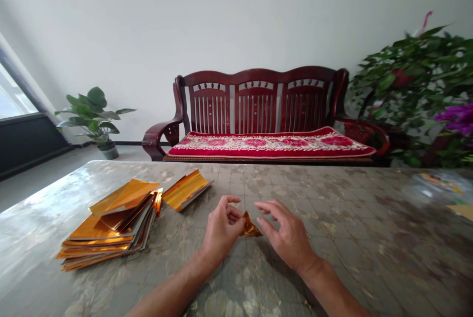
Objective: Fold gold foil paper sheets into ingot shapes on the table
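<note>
A small folded piece of gold foil paper (251,227) is pinched at its left side by my left hand (224,222), just above the table. It has a pointed, roughly triangular shape. To its right, my right hand (286,233) is open, thumb and fingers apart, with a small gap to the folded paper. On the left of the table lies a stack of gold foil sheets (99,230), loosely piled with uneven edges. Another gold sheet (187,190), slightly curled, rests beyond it, nearer to my left hand.
A patterned grey covering lies over the table (343,238). A clear plastic package (439,184) sits at the right edge. Behind stands a dark red wooden bench (254,105) with a red floral cushion (269,144). Potted plants flank it, one (94,112) on the left.
</note>
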### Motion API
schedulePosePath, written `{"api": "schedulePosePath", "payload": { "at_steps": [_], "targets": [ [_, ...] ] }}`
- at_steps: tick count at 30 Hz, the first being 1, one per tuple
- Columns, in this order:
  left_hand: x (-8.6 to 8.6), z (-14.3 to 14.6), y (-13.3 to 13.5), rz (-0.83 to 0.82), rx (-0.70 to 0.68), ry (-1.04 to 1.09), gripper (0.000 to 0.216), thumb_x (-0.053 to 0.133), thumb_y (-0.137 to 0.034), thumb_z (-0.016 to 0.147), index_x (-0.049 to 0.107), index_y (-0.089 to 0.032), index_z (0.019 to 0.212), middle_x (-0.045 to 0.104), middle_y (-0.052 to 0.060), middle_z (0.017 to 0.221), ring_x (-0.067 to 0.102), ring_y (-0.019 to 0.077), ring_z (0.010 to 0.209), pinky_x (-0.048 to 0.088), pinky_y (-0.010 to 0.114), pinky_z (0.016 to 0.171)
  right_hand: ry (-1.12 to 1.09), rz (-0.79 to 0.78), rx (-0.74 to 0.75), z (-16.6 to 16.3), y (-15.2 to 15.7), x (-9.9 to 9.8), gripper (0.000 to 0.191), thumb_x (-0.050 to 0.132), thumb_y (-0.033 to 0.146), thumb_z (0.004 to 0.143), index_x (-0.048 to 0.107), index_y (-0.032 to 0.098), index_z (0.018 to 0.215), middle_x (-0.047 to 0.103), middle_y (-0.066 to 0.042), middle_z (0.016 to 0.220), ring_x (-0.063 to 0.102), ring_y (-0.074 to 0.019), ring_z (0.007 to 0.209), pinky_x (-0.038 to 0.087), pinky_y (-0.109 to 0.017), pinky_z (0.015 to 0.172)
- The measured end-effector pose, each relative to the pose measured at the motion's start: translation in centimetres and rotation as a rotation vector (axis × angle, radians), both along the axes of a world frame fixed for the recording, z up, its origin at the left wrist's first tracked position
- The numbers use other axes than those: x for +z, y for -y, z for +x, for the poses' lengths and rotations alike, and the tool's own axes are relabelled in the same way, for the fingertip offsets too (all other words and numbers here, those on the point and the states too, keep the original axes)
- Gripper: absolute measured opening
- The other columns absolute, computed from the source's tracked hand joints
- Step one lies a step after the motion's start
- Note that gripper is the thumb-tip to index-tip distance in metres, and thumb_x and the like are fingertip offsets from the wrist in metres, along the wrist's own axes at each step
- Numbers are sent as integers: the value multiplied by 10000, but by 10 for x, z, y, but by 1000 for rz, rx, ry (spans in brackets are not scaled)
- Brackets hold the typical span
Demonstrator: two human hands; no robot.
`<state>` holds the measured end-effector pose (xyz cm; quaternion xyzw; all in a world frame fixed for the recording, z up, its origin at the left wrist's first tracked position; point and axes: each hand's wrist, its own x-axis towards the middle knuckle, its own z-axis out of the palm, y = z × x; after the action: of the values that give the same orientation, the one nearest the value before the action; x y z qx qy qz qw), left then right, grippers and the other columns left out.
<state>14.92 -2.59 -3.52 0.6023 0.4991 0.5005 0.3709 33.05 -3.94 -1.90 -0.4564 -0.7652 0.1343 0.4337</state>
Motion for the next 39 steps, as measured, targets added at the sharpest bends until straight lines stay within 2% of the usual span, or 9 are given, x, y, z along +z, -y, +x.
{"api": "schedulePosePath", "payload": {
  "at_steps": [2, 5, 9, 15, 23, 26, 30, 33, 39],
  "targets": [
    [3, 2, 5, 40, -30, -90, 381, 631, -136, 719, 541, -211, 1081, 670, -52, 682, 594, 123, 577, 437, 208, 573, 145, 96, 55, -4, 2, 13, 225, 604, 198, 879, 665, 237, 1091, 686, -55, 1047, 608, -202, 982, 458, -326, 869],
    [6, 5, 12, 70, -64, -151, 422, 617, -101, 699, 552, -226, 1097, 671, -58, 680, 593, 127, 580, 413, 205, 571, 345, 149, 61, -9, 4, 25, 63, 637, 174, 868, 676, 223, 866, 672, -28, 869, 582, -188, 874, 416, -309, 791],
    [11, 6, 19, 81, -96, -191, 391, 598, -90, 704, 560, -243, 1062, 668, -66, 663, 606, 133, 593, 395, 209, 585, 499, 207, 42, -8, 5, 28, 127, 624, 171, 870, 606, 203, 749, 612, -13, 772, 530, -175, 783, 366, -301, 701],
    [20, 5, 23, 58, -130, -166, 328, 606, -92, 682, 606, -239, 975, 659, -63, 613, 594, 132, 544, 379, 210, 556, 576, 251, 79, -7, 7, 29, 155, 550, 102, 860, 566, 199, 740, 588, -17, 769, 505, -168, 735, 361, -300, 668],
    [24, 4, 21, 3, -184, -161, 278, 586, -88, 673, 624, -208, 921, 646, -47, 585, 574, 126, 508, 379, 200, 507, 656, 166, 165, -6, 8, 32, 141, 527, 70, 872, 586, 182, 809, 628, -46, 830, 570, -183, 787, 446, -287, 719],
    [26, 3, 17, -66, -201, -64, 249, 646, -110, 665, 620, -192, 900, 640, -44, 578, 560, 114, 494, 376, 192, 495, 544, 61, 198, -2, 5, 35, 195, 468, 86, 913, 630, 181, 860, 662, -52, 865, 614, -176, 818, 471, -278, 744],
    [25, -2, 5, -229, -187, 329, 415, 805, -212, 623, 569, -181, 962, 632, -55, 626, 575, 91, 531, 425, 178, 532, 55, -137, 145, 10, -6, 31, 268, 416, 195, 967, 654, 235, 1082, 725, -42, 1005, 672, -171, 927, 508, -297, 833],
    [20, -7, -5, -367, -76, 590, 514, 854, -260, 631, 529, -189, 1023, 641, -43, 713, 626, 93, 600, 495, 187, 591, -260, -232, 124, 16, -14, 22, 247, 450, 218, 914, 651, 225, 1059, 724, -42, 1010, 687, -174, 920, 535, -313, 851],
    [7, -10, -9, -499, 1, 716, 494, 797, -185, 716, 465, -196, 1082, 680, 4, 816, 696, 148, 688, 586, 275, 659, -321, -351, 162, 12, -17, 2, 277, 550, 193, 801, 644, 208, 1062, 717, -45, 1025, 688, -173, 866, 541, -322, 842]
  ]
}}
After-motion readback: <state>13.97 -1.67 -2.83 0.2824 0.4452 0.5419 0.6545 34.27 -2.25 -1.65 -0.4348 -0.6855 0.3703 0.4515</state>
